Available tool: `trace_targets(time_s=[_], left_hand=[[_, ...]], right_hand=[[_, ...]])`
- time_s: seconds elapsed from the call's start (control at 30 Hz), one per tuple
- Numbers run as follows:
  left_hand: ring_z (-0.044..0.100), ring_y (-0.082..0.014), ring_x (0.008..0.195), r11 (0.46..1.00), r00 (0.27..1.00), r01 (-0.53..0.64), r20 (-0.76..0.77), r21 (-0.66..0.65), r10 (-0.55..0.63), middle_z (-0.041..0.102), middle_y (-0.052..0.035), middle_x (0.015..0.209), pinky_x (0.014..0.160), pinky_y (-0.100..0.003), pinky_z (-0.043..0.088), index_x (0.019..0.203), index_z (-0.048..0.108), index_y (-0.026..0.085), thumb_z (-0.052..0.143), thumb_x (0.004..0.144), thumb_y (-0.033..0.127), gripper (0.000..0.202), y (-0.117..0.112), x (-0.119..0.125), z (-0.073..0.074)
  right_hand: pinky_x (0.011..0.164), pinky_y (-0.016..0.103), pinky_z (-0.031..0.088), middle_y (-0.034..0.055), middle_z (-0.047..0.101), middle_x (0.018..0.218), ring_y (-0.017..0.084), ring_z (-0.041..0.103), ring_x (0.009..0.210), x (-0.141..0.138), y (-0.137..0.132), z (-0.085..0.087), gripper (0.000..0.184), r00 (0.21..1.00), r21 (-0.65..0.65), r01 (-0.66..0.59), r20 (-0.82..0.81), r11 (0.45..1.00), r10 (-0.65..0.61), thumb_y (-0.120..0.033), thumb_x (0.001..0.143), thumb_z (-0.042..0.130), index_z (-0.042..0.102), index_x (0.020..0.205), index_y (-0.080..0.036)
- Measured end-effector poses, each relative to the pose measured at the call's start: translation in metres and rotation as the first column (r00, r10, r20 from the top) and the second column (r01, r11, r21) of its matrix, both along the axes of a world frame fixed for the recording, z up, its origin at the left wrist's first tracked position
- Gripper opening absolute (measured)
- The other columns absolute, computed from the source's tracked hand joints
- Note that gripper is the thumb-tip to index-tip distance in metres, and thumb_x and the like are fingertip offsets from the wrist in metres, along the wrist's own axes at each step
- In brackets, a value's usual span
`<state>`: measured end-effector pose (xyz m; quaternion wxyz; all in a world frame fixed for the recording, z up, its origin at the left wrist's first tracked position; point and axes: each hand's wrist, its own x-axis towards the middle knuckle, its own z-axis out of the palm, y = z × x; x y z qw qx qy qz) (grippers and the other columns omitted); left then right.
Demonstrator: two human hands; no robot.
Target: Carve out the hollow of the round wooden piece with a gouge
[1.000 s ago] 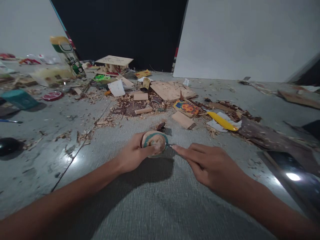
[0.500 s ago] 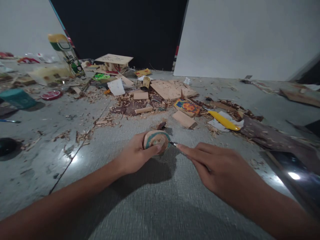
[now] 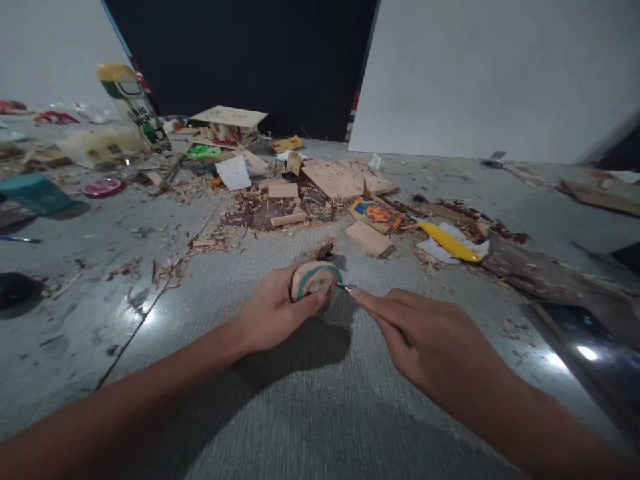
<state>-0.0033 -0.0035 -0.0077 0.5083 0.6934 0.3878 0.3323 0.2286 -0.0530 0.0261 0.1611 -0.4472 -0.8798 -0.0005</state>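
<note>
My left hand (image 3: 273, 313) grips a small round wooden piece (image 3: 315, 280) with a teal-painted rim, holding it just above the grey floor. My right hand (image 3: 425, 337) is closed around a thin carving tool (image 3: 345, 288); only its metal tip shows past my fingers. That tip touches the right edge of the wooden piece. Both forearms reach in from the bottom of the view.
Wood shavings and offcuts (image 3: 280, 213) litter the floor ahead, with a flat wood block (image 3: 369, 238), a painted wood piece (image 3: 376, 214), a yellow-handled tool (image 3: 447, 241), a plywood sheet (image 3: 345, 179), a green-and-white carton (image 3: 133, 107) and a teal box (image 3: 33, 193) at left.
The wooden piece has turned slightly in my left hand and both hands have shifted a little to the right. The tool tip stays at the piece's right edge.
</note>
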Motion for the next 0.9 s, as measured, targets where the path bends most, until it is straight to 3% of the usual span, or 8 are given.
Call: trace_targets(time_s=[0.4, 0.63, 0.9], left_hand=[[0.055, -0.0134, 0.070, 0.984, 0.990, -0.010, 0.136, -0.176, 0.034, 0.066, -0.0013, 0.079, 0.066, -0.024, 0.046, 0.092, 0.065, 0.014, 0.069, 0.074, 0.033, 0.026, 0.001, -0.002, 0.004], [0.060, -0.0156, 0.077, 0.992, 0.996, -0.033, 0.073, -0.126, 0.042, 0.070, -0.0030, 0.087, 0.072, -0.026, 0.049, 0.099, 0.067, 0.014, 0.066, 0.079, 0.035, 0.029, 0.004, 0.000, 0.003], [0.059, -0.0145, 0.080, 0.994, 0.995, -0.039, 0.092, -0.103, 0.049, 0.069, -0.0028, 0.092, 0.072, -0.024, 0.048, 0.106, 0.068, 0.015, 0.066, 0.086, 0.036, 0.029, 0.005, 0.000, -0.001]], right_hand=[[0.058, 0.026, 0.045, 0.0043, 0.068, 0.079, 0.014, 0.061, 0.065, 0.010, 0.011, -0.011, 0.042, 0.980, -0.060, -0.153, -0.135, 0.986, 0.144, -0.007, 0.096, 0.044, 0.067, 0.129, -0.016], [0.057, 0.025, 0.043, 0.0028, 0.065, 0.074, 0.013, 0.058, 0.062, 0.011, 0.017, -0.002, 0.039, 0.985, -0.045, -0.133, -0.113, 0.990, 0.127, -0.010, 0.098, 0.045, 0.068, 0.128, -0.018], [0.059, 0.030, 0.046, 0.0051, 0.070, 0.081, 0.017, 0.063, 0.067, 0.008, 0.009, 0.003, 0.041, 0.997, -0.065, -0.070, -0.044, 0.995, 0.067, -0.012, 0.098, 0.044, 0.065, 0.132, -0.018]])
